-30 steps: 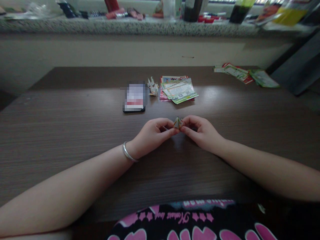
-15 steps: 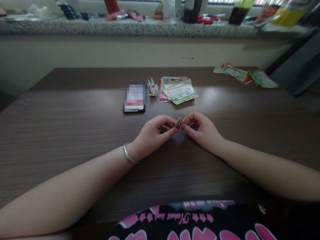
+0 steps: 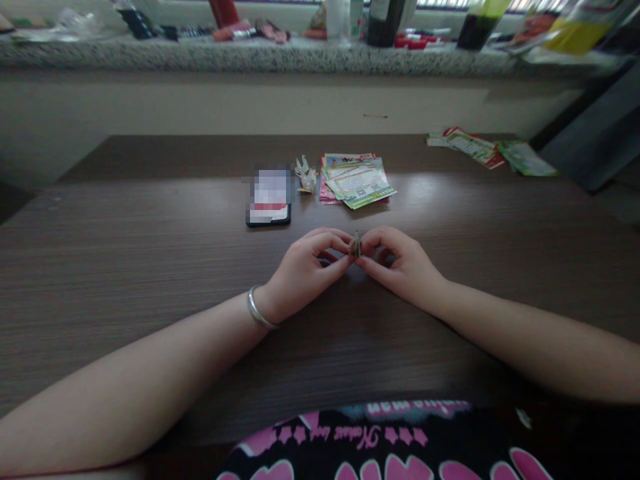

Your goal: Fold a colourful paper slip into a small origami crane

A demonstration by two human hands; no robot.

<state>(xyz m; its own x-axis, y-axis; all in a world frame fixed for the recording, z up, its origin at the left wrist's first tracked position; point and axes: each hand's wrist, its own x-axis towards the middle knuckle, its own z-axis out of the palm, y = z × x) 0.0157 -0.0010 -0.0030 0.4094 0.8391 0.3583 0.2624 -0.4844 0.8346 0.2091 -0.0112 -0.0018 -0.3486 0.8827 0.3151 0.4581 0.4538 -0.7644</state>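
Between my two hands is a small piece of folded paper, brownish and mostly hidden by the fingertips. My left hand, with a silver bangle at its wrist, pinches it from the left. My right hand pinches it from the right, thumb and index finger closed on its edge. Both hands are just over the table. Beyond them lie a phone with a blurred screen, a folded paper figure with pointed tips, and a loose stack of printed paper sheets.
More printed leaflets lie at the far right of the dark wooden table. Behind it runs a speckled stone sill crowded with bottles, a red cylinder and small clutter. A dark panel stands at the right.
My right hand has shifted slightly left, closer to my left hand. The folded paper has turned a little and looks narrower. Everything else on the table is unmoved.
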